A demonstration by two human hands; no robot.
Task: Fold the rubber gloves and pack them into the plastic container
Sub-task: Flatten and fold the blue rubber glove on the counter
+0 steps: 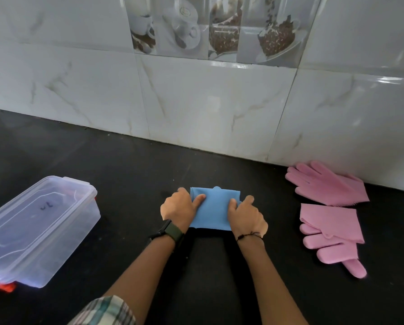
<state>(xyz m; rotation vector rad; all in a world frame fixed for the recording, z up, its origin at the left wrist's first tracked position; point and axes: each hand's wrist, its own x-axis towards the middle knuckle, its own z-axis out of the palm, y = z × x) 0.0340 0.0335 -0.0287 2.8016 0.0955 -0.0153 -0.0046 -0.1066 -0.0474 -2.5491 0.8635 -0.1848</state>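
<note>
A: At the middle of the dark countertop [126,165], near its front edge, what is going on in the head view?

B: The blue rubber glove [214,208] lies folded into a flat rectangle. The left hand [180,208] grips its left end, thumb laid on top, fingers curled around the edge. The right hand [246,216] does the same at the right end. So the folding step looks close to finished, or one more fold is coming; I cannot tell which.

A: And the container?

B: The clear plastic container [44,233] sits toward the counter's left edge, well apart from the glove, and its lid [32,212] appears to be on. As I judge it, the next move calls for freeing one hand to lift that lid before the folded glove can go in, while keeping the fold from springing open.

A: Anything else about?

B: Two pink rubber gloves toward the right edge: the far pink glove [325,184] lies against the tiled wall [219,102], the near pink glove [330,233] partly folded in front of it. Both wait their turn. Nothing lies between the blue glove and the container; only the lid stands in the way.
</note>
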